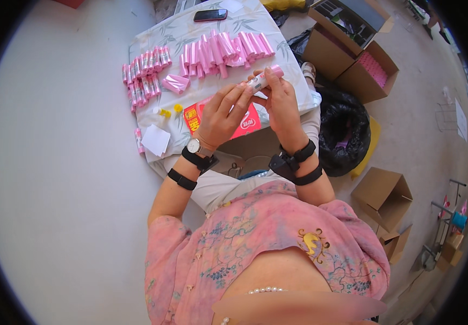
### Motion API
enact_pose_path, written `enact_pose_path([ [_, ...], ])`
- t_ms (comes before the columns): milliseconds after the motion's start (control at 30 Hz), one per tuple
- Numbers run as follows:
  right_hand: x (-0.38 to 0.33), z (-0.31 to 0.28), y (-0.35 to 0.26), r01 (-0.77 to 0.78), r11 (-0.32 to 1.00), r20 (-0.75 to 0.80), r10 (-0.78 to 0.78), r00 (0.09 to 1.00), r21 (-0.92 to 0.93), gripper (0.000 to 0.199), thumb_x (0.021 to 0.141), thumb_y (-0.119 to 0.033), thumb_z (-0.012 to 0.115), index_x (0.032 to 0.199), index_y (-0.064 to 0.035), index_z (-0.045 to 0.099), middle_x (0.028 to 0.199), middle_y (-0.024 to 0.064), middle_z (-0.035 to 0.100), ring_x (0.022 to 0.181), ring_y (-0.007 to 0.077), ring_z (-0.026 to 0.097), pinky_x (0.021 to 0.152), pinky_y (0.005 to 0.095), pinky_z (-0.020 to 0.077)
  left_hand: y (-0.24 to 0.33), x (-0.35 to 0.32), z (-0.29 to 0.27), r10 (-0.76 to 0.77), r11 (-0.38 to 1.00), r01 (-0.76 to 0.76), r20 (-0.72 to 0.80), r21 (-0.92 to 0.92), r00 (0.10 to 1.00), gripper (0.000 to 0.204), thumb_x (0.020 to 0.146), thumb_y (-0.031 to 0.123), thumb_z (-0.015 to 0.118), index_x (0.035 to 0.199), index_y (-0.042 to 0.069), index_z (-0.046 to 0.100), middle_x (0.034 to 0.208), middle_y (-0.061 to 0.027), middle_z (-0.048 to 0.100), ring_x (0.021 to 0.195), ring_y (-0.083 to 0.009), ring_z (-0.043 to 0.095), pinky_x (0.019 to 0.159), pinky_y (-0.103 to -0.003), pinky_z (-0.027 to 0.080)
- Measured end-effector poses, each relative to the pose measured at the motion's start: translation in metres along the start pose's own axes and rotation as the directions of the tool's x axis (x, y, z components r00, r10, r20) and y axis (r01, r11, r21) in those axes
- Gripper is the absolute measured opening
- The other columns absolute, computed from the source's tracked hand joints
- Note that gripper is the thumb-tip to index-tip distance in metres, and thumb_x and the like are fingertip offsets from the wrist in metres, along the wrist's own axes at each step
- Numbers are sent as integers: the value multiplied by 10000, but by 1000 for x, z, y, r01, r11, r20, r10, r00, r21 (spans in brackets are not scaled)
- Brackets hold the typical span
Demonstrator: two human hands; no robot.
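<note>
A person's two bare hands met on a pink roll [258, 82] at the upper centre of the frame, raised over the near edge of the tabletop [266, 21]. The left hand [224, 111] had its fingers pinched on the roll's lower-left end; the right hand [283, 103] was clasped around the upper-right end, its thumb lying along the top. Gripped at both ends, the roll was probably kept steady that way, its white label left in view between the fingers.

Beyond the hands, plain rolls [212, 51] lay heaped across the top of the frame, seemingly within easy reach. Labelled rolls [146, 64] sat in tight rows at the upper left, an arrangement that appeared meant to keep them apart from the heap. A single flattened pink piece [176, 83] lay between the two groups.

Left of the left hand, a small tube [162, 112] rested beside a yellow cap [178, 108], and white slips [156, 140] were stacked near the edge, likely for quick picking up. A red box [250, 120] lay under the wrists. A phone [210, 15] sat at the far edge, apparently out of the way.
</note>
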State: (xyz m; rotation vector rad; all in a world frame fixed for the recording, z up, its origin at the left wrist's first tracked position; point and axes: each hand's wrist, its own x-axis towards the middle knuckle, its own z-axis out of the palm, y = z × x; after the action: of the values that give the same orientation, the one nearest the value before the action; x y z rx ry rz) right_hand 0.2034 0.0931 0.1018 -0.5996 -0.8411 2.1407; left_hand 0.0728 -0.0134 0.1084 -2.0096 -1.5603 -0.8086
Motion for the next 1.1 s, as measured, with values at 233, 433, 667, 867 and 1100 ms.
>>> enact_pose_path([
  [233, 3, 0, 5, -25, 1000, -15, 25, 1000, -18, 409, 1047, -411, 536, 1085, -16, 639, 1017, 95, 699, 936, 156, 687, 751, 317, 612, -2, 0, -2, -14, 998, 10, -80, -58, 997, 448, 798, 21, 780, 1217, -18, 627, 1195, -142, 663, 1065, -310, 668, 858, -383, 590],
  [433, 2, 2, 2, -98, 995, -16, 98, 995, -3, 669, 1048, -608, 346, 1140, -6, 622, 1082, 163, 702, 1012, 239, 701, 818, 380, 598, 0, -8, 0, -71, 994, 62, -98, -88, 993, 480, 767, -7, 826, 1194, 28, 609, 1217, -122, 667, 1037, -315, 671, 831, -402, 585],
  [667, 13, -11, -5, -200, 974, 174, 180, 968, 106, 786, 1018, -686, 282, 1234, 7, 584, 1140, 185, 684, 1114, 288, 665, 979, 455, 525, -2, -11, -5, -153, 981, 128, -171, -149, 973, 421, 778, 0, 824, 1133, 43, 601, 1144, -121, 688, 1019, -308, 674, 824, -393, 578],
  [867, 8, 4, -45, 702, 241, 535, -500, 682, -670, 520, 910, -402, 692, 1308, -83, 596, 1342, 121, 598, 1277, 265, 547, 1113, 465, 381, -10, -11, -25, -244, 948, 216, -97, -234, 965, 396, 782, 7, 825, 1112, 41, 608, 1121, -127, 699, 994, -300, 685, 817, -375, 572],
  [1100, 21, -16, -8, 828, -301, 872, -24, 489, -473, 481, 852, -188, 724, 1299, -88, 575, 1166, 79, 651, 1088, 265, 622, 992, 420, 458, -20, -16, -35, -633, 531, 679, 295, -507, 715, 205, 852, 32, 791, 1008, -12, 666, 1042, -99, 736, 945, -141, 702, 811, -271, 564],
])
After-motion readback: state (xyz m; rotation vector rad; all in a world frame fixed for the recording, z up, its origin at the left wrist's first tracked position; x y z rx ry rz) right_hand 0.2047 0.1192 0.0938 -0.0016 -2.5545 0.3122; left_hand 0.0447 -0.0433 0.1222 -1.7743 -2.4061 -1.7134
